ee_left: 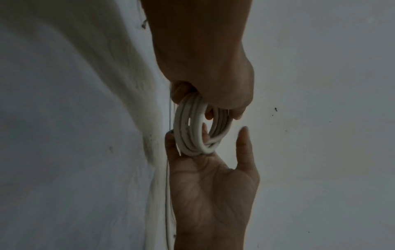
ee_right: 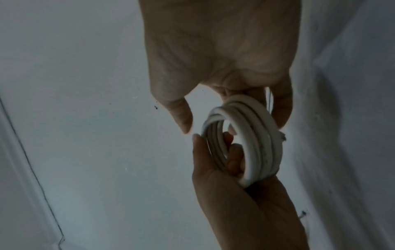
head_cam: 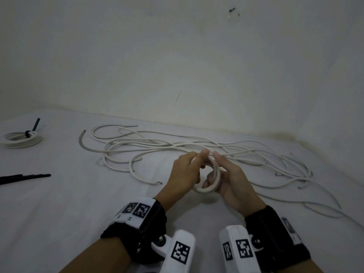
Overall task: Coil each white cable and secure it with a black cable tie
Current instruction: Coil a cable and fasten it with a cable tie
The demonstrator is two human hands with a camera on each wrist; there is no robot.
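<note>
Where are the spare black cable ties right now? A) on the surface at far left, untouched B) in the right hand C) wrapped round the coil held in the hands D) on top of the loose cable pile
A: the black cable ties lie on the white surface at far left, while both hands, left hand and right hand, hold the untied coil.

White coil point(head_cam: 211, 177) held upright between hands; loose cables point(head_cam: 177, 146) tangled; tied coil point(head_cam: 21, 139) far left.
</note>
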